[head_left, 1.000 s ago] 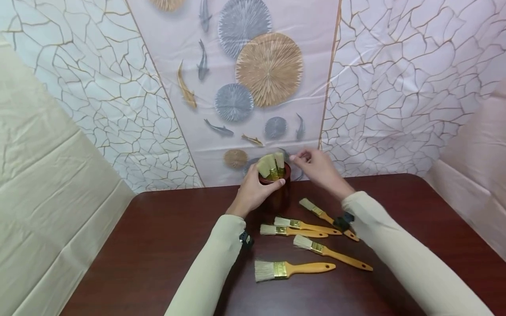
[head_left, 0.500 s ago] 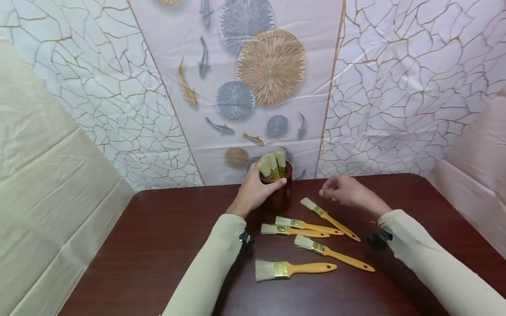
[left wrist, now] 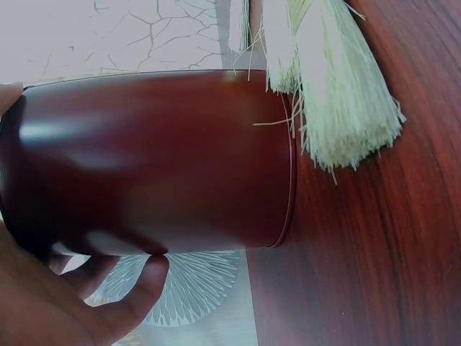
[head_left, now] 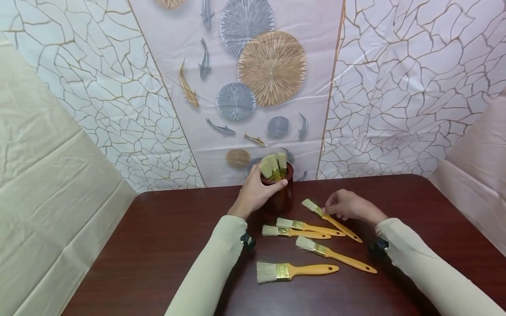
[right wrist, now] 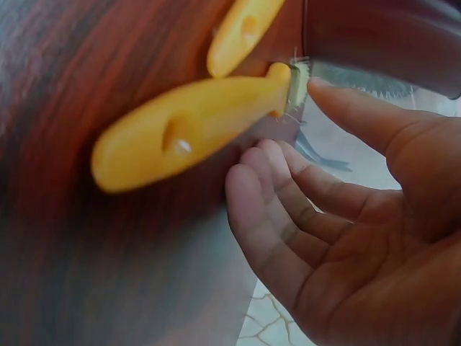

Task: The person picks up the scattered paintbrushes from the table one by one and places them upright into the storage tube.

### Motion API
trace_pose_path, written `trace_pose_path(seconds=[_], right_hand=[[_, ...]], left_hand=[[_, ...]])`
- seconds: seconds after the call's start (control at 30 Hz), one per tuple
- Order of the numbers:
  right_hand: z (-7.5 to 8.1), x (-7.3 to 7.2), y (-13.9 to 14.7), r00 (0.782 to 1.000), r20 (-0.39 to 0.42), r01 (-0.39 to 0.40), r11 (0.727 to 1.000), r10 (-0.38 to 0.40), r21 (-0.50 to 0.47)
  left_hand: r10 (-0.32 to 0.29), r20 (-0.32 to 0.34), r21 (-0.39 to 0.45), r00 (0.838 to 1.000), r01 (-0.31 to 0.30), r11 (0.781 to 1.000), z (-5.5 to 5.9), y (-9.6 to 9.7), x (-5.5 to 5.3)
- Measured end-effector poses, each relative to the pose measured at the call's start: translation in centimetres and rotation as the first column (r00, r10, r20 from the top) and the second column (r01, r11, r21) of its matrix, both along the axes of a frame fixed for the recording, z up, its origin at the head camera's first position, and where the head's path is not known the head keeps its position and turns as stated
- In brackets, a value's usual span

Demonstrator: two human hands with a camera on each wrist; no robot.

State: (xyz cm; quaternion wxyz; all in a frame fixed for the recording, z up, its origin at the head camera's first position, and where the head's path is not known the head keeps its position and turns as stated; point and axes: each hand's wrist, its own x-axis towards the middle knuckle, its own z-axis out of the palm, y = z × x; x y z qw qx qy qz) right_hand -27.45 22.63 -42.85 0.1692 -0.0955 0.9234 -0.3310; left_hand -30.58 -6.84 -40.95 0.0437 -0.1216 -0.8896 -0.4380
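Observation:
My left hand (head_left: 254, 193) grips a dark red-brown cylindrical cup (head_left: 280, 199) at the back of the table, thumb near its rim. Several paintbrushes (head_left: 273, 166) stand in that cup, bristles up; in the left wrist view, pale bristles (left wrist: 346, 94) stick out past its rim. My right hand (head_left: 349, 205) is over a flat paintbrush (head_left: 345, 229) with a yellow handle, to the right of the cup. In the right wrist view the thumb is at the neck of this brush's handle (right wrist: 209, 115), and the loosely bent fingers are spread apart from the thumb.
Two paintbrushes lie close together, a rear one (head_left: 318, 228) and a front one (head_left: 308, 234). Nearer lie another paintbrush (head_left: 344, 259) and a wider one (head_left: 312, 270). A patterned cloth backdrop (head_left: 237, 101) hangs behind the table (head_left: 158, 254).
My right hand has moved from beside the cup's rim to the right and down to the rearmost loose brush. My left hand has kept its hold on the cup.

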Motion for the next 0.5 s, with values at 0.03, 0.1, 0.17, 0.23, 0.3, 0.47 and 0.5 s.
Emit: trace_pose_path(seconds=[0.03, 0.1, 0.17, 0.23, 0.3, 0.47, 0.5], right_hand=[[-0.1, 0.0, -0.1, 1.0, -0.01, 0.003, 1.0, -0.003, 0.009], [-0.4, 0.1, -0.5, 0.999, -0.034, 0.008, 0.999, -0.007, 0.032], [-0.6, 0.2, -0.8, 0.998, -0.068, 0.005, 0.998, -0.001, 0.062], [-0.7, 0.4, -1.1, 0.995, -0.101, 0.002, 0.996, 0.007, 0.09], [-0.8, 0.5, -1.3, 0.992, -0.125, -0.001, 0.994, 0.015, 0.111], [-1.2, 0.4, -1.8, 0.993, -0.121, 0.013, 0.993, 0.001, 0.12], [-1.2, 0.3, -1.9, 0.993, -0.116, 0.019, 0.992, -0.005, 0.121]], left_hand=[[0.003, 0.002, -0.001, 1.0, -0.003, 1.0, 0.0, 0.0, 0.0], [0.007, 0.004, 0.0, 1.0, -0.007, 1.0, -0.1, 0.0, 0.1], [0.008, 0.005, 0.003, 1.0, -0.008, 1.0, -0.1, 0.1, 0.1], [0.006, 0.007, 0.003, 1.0, -0.006, 1.0, -0.1, 0.2, 0.1], [0.002, 0.009, 0.004, 1.0, -0.002, 1.0, -0.1, 0.2, 0.1], [0.006, -0.005, 0.012, 1.0, -0.006, 1.0, -0.2, 0.1, 0.0], [0.007, -0.009, 0.012, 1.0, -0.007, 1.0, -0.2, 0.1, 0.0]])
